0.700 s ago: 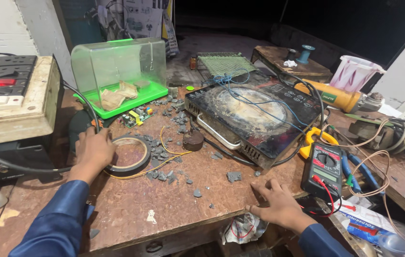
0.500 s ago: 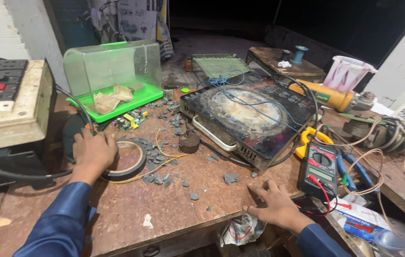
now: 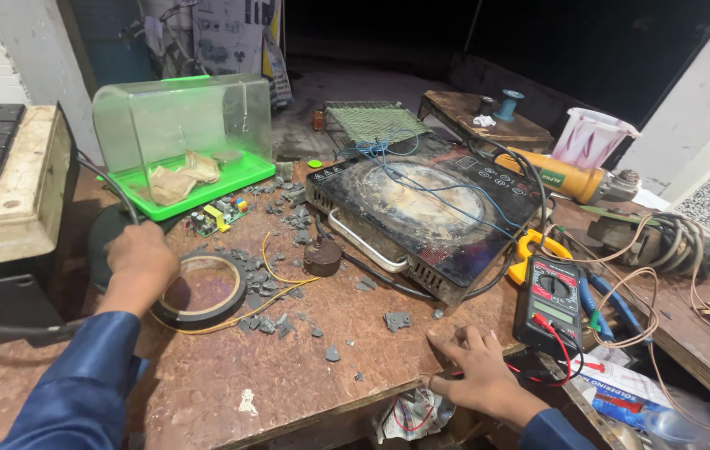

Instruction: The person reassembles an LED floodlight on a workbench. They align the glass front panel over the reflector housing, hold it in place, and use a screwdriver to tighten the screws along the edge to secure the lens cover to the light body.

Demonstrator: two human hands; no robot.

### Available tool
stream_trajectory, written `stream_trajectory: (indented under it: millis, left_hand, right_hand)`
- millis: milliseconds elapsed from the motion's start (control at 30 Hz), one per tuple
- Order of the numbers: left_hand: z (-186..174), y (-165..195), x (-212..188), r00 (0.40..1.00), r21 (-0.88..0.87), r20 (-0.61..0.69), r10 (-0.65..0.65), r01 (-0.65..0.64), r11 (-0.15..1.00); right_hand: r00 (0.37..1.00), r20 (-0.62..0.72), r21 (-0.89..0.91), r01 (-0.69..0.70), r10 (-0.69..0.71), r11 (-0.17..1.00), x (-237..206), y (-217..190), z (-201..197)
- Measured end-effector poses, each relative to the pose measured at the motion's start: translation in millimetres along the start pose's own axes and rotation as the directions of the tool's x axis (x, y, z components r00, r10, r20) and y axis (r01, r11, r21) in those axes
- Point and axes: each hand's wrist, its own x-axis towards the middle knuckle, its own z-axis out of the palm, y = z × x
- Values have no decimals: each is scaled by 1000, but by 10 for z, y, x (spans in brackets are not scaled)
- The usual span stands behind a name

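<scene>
While the left hand (image 3: 142, 260) rests curled on the rim of the black tape roll (image 3: 202, 292), its fingers are bent loosely over the near-left edge rather than clamped, and the roll lies flat on the brown workbench (image 3: 205, 383) just right of the knuckles, among grey broken chips (image 3: 267, 287). The roll looks light and stiff (a ring like that is probably best pinched through its hollow centre or across the rim). The right hand (image 3: 476, 367) is spread flat, fingers open and holding nothing, on the bench edge just beside the multimeter (image 3: 552, 302) and its red lead, well apart from the roll.
</scene>
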Motion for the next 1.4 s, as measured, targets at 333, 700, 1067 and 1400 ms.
stream_trajectory:
  millis: [333,700,1067,1400]
  left_hand:
    - [-49,313,-106,973,-218,-87,-213,190,957]
    - [36,438,-100,915,159,-403,15,54,986]
    - [427,967,-76,872,825,-446,204,311,472]
    - [1015,1774,-1755,620,-100,-756,210,-427,899]
  right_hand:
    - [1000,25,12,-2,2,1000,55,69,5]
    - [996,73,113,-53,45,992,88,186,-323]
    - [988,150,923,-147,19,355,28,718,-568]
    - [983,-165,976,175,-81,128,200,1219,289]
